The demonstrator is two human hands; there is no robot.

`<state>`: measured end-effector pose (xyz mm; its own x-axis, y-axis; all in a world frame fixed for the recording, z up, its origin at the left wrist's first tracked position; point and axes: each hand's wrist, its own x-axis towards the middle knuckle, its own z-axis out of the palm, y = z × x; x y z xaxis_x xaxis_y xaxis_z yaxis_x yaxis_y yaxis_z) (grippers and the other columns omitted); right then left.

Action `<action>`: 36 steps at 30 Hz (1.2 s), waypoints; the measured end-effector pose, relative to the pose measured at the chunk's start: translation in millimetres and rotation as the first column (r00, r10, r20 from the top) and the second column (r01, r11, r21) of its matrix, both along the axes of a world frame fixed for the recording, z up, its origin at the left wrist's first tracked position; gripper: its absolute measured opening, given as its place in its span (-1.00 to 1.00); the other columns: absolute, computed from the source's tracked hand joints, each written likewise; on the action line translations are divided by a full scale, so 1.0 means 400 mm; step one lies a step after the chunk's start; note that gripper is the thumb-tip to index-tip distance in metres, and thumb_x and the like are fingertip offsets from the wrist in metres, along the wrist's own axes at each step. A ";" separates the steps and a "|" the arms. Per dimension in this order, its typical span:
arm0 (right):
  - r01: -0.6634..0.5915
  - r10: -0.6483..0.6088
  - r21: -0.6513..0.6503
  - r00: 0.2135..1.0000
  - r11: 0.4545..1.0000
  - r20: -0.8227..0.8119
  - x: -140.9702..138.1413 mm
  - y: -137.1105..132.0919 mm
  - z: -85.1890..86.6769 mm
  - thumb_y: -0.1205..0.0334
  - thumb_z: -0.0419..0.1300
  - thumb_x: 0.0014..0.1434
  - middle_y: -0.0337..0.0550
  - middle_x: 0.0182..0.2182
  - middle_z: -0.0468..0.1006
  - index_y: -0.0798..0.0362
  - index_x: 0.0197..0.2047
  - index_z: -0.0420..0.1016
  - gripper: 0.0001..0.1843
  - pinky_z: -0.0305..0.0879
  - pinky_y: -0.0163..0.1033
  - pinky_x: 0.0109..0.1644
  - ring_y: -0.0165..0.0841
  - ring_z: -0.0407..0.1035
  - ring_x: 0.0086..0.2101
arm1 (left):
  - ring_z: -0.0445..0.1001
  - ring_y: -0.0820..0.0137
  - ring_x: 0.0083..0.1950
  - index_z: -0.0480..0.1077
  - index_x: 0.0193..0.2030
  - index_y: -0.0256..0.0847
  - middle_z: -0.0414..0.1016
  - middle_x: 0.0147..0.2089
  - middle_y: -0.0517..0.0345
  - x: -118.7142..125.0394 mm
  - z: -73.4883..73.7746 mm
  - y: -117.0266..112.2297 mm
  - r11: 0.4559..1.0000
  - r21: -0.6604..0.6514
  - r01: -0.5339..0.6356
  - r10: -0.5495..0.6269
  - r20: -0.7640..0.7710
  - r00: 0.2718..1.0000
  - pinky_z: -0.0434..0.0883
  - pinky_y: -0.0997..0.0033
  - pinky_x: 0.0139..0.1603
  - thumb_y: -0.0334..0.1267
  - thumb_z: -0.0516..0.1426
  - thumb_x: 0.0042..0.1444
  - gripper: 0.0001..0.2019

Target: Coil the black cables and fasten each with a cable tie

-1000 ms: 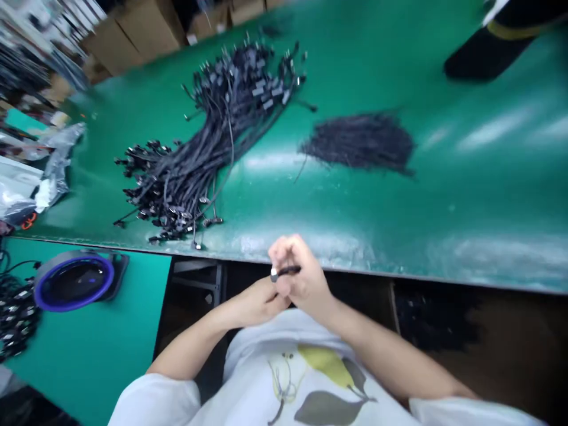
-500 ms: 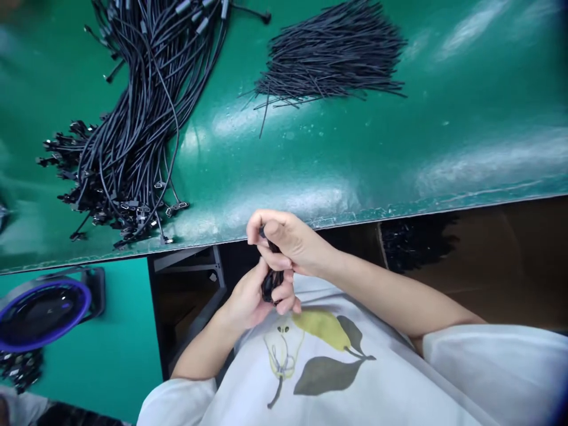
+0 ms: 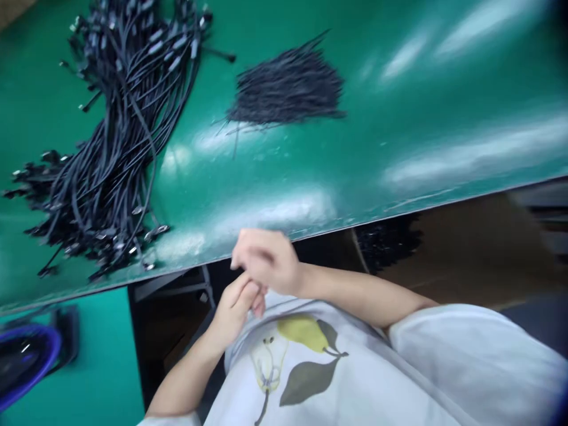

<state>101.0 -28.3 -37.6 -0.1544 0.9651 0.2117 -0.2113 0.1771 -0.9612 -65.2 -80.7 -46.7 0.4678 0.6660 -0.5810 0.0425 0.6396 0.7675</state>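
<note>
bench mat (image 3: 399, 130): glossy, smooth | cables (image 3: 118, 139): matt black plastic | shirt (image 3: 461, 361): white cloth

"What's the right hand (image 3: 266, 260) doing?"

"It's curling over and bending its fingers down toward the left hand (image 3: 235, 310), though it's blurred."

"Are they touching?"

"Yes, the left fingers (image 3: 246, 293) are reaching up and pressing against the right hand's underside."

"And the arms?"

"The right forearm (image 3: 359, 296) is lying nearly level, while the left forearm (image 3: 186, 373) is rising diagonally."

"Are the hands gripping anything?"

"I can't tell; the blur is hiding that."
</note>
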 end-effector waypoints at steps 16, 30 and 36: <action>-0.723 -0.164 0.250 0.189 0.644 0.968 0.111 -0.060 0.014 0.05 -0.13 0.39 -0.20 -0.48 0.35 0.11 -0.25 0.34 -0.63 0.01 -0.24 -0.60 -0.34 0.29 -0.53 | 0.28 0.39 -0.42 0.32 -0.39 -0.14 0.40 -0.43 0.15 -0.041 0.016 0.029 0.740 0.412 0.531 -0.297 -0.508 0.808 0.17 0.43 -0.35 0.04 -0.04 0.29 -0.64; -0.120 -0.221 0.283 0.376 0.951 0.900 0.252 0.242 0.066 0.23 0.00 0.39 -0.11 -0.21 0.56 0.09 -0.15 0.54 -0.72 0.26 -0.28 -0.07 -0.37 0.42 -0.17 | 0.01 0.61 -0.65 0.27 -0.39 -0.23 0.04 -0.66 0.42 0.015 -0.030 0.034 1.000 -0.020 -0.021 0.022 0.071 0.997 -0.01 0.52 -0.56 0.28 0.12 0.07 -0.47; -0.274 -0.316 0.281 -0.095 0.920 0.944 0.209 0.505 0.039 0.38 -0.04 0.33 0.06 -0.02 0.44 0.11 0.02 0.50 -0.67 0.15 -0.24 -0.19 -0.26 0.36 -0.14 | 0.05 0.64 -0.66 0.29 -0.42 -0.27 0.05 -0.64 0.41 0.033 0.020 0.036 0.970 -0.045 -0.240 0.244 0.135 0.960 -0.01 0.54 -0.56 0.20 0.22 0.03 -0.50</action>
